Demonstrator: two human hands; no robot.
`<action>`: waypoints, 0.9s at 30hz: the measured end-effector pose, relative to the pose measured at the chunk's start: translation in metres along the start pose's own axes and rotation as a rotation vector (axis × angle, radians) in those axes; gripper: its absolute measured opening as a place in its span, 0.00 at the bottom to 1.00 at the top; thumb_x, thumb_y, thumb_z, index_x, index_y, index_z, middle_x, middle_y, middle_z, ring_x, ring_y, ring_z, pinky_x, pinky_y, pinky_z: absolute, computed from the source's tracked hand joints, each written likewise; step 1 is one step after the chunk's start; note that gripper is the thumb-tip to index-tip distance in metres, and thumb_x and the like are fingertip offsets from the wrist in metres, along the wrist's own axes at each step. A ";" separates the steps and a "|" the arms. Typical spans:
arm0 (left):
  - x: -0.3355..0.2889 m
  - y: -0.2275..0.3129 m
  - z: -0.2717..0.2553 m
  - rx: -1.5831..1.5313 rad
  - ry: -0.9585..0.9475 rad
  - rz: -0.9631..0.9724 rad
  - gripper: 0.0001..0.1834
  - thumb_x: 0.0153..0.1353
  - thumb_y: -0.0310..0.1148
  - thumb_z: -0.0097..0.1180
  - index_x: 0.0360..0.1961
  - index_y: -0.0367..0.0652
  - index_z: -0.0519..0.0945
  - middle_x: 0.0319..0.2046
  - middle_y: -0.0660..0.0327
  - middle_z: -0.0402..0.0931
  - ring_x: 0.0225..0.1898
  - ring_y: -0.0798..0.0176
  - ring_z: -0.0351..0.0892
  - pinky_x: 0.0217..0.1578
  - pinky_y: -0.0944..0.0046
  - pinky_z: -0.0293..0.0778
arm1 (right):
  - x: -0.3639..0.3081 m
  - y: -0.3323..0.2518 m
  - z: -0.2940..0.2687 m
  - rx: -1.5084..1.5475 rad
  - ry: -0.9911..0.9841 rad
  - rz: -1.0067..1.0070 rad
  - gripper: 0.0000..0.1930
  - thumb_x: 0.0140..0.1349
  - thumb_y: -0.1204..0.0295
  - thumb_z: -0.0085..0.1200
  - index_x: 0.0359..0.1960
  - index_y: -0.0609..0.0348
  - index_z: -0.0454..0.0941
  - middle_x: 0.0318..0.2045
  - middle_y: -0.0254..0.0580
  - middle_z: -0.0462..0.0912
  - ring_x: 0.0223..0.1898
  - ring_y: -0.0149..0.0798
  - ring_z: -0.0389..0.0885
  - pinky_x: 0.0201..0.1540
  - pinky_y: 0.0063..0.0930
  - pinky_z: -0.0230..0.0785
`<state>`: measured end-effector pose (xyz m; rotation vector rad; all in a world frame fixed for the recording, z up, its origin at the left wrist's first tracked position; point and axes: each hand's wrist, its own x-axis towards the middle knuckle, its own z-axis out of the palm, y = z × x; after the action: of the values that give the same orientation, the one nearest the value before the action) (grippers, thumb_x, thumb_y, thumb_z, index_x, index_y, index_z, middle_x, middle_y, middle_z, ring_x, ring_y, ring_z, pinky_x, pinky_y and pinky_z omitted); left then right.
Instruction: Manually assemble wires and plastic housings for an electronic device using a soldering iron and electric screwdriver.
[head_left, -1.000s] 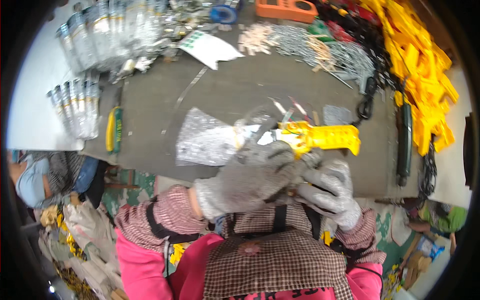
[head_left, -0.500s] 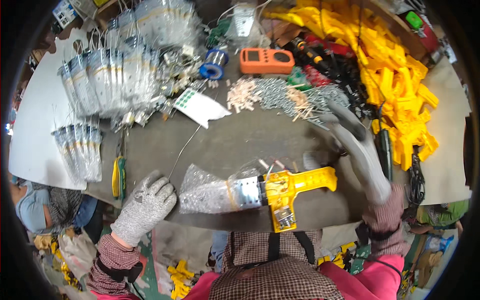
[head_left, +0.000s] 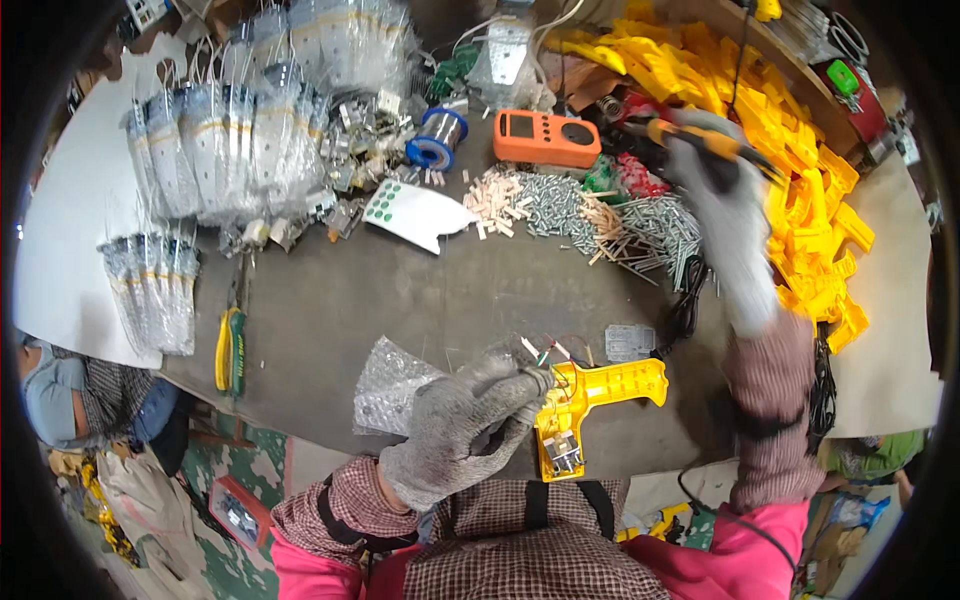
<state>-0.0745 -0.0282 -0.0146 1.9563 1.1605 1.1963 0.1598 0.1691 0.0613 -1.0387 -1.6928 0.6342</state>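
Housing (head_left: 592,387), yellow, immediately right of left hand (head_left: 468,425).

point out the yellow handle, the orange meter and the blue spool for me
Yellow handle (head_left: 618,383): head view, on the middle of its grip.
Orange meter (head_left: 547,134): head view, on its front, between screen and dial.
Blue spool (head_left: 438,136): head view, on the wire wound around its middle.

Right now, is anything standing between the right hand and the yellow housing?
Only low things lie along the line from the right hand to the housing: the screws and a clear piece, with a black cable close by. Nothing tall visibly blocks it. The left hand is at the housing's left edge.
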 end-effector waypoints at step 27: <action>0.011 -0.007 0.022 0.224 0.166 -0.011 0.22 0.57 0.14 0.57 0.54 0.34 0.77 0.45 0.50 0.78 0.43 0.50 0.80 0.42 0.58 0.80 | -0.222 0.012 -0.020 0.381 0.341 -0.221 0.24 0.61 0.55 0.65 0.35 0.55 0.62 0.16 0.45 0.80 0.16 0.40 0.81 0.20 0.25 0.73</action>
<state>-0.0551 -0.0159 -0.0251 2.0392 1.4426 1.2912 0.2091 -0.0191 -0.0481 -0.6353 -1.3011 0.5694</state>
